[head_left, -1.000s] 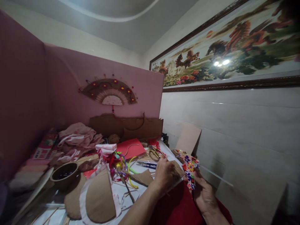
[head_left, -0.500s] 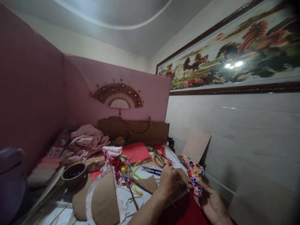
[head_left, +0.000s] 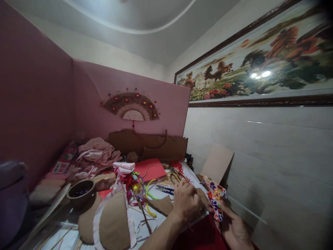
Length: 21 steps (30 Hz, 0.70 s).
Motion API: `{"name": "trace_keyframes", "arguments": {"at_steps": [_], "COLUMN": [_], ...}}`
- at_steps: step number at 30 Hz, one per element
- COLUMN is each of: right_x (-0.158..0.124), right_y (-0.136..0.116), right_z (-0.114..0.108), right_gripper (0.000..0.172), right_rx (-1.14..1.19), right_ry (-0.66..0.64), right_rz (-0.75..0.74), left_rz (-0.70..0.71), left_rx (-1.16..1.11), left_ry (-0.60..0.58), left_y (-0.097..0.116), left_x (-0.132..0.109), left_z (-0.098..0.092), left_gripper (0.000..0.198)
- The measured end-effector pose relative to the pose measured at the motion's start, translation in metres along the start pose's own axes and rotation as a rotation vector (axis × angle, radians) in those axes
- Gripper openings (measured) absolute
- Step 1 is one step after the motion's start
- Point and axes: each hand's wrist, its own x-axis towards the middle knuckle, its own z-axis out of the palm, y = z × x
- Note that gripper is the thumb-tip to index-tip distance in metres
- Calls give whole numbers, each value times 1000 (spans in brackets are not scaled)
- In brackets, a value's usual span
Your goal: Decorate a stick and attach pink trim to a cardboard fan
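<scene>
At the table's right front edge, my left hand is closed with fingers bent, over a piece of brown cardboard. Part of that piece is hidden behind the fingers. My right hand grips a glue gun with a bright flower pattern, a dark cord hanging below it. The gun's nozzle points up and left, close to the cardboard. Gold-handled scissors lie just beyond my left hand, and blue thread snips lie to its left.
A cardboard half-round with white trim lies front left, near a dark bowl. Colourful pipe cleaners, red paper and pink cloth cover the table. A decorated fan hangs on the pink panel behind.
The camera view has shifted slightly. My left hand has turned a little, its knuckles more upright. Both hands stay in nearly the same place, with the glue gun still in the right one.
</scene>
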Motion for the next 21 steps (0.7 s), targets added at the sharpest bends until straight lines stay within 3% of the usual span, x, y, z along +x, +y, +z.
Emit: {"name": "trace_keyframes", "arguments": {"at_steps": [5, 9, 14, 21], "right_x": [2, 2, 5, 5], "right_y": [1, 2, 4, 4], "right_z": [-4, -3, -1, -2], "right_gripper": [31, 32, 32, 29], "right_rx": [-25, -3, 45, -2], "right_ry": [-11, -29, -92, -120], "right_rz": [-66, -88, -85, -172], "left_rz": [-29, -95, -193, -182], "left_rx": [35, -62, -217, -246], "left_ry": [-50, -5, -75, -144], "left_y": [1, -1, -8, -12], "left_x": [1, 5, 27, 51], "left_z": [-1, -1, -5, -13], "left_gripper": [16, 29, 16, 34]}}
